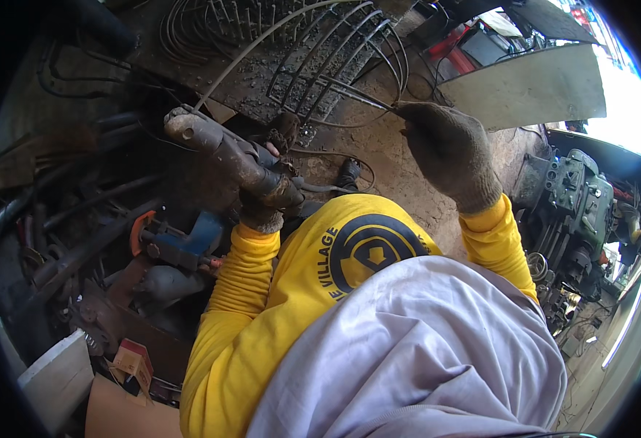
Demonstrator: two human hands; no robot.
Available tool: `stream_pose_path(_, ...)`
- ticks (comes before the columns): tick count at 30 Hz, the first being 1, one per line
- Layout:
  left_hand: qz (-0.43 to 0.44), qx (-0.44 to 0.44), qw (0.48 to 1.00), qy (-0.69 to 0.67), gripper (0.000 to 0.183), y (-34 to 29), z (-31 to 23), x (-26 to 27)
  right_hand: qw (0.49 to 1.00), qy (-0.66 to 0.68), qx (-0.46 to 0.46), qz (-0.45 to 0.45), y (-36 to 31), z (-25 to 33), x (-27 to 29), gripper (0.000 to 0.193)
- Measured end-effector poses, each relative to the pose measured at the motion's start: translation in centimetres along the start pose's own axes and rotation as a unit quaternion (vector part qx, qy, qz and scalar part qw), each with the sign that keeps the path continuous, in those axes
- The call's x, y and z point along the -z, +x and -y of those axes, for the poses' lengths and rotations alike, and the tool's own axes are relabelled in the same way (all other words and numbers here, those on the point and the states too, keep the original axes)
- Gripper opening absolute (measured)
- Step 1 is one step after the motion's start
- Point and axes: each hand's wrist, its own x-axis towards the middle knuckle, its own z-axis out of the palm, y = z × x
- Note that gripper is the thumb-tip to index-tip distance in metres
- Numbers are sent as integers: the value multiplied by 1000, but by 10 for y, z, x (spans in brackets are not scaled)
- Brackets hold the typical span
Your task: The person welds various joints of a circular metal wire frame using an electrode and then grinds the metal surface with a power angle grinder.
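My left hand, in a dark worn work glove, is closed around a grimy, cylindrical angle grinder. A bare fingertip shows through the glove. The grinder's head points up and left; its cord trails right from the rear, and its disc is hidden. Ahead of me lies a curved metal rod frame with several bent bars, on a dark worktop strewn with grit. My right hand, also gloved, is closed at the frame's right end, where the fingers grip a rod. More bent rods lie at the far left.
Pipes, a blue-and-orange tool and a small red-brown box clutter the left side. A pale sheet leans at the far right. Behind it stands a green-grey machine. A cable loops over the concrete floor near my shoe.
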Motion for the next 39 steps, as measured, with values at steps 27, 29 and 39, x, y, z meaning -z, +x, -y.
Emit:
stream_pose_path(27,-81,4,976,202,49,-21,39,-87,999,16,-21,32,-3,1,9,21)
stream_pose_path(29,-106,-51,963,241,48,-25,36,-85,999,14,-31,43,-4,0,8,21)
stream_pose_path(39,-40,52,991,113,47,4,69,-92,998,14,-31,56,0,1,10,20)
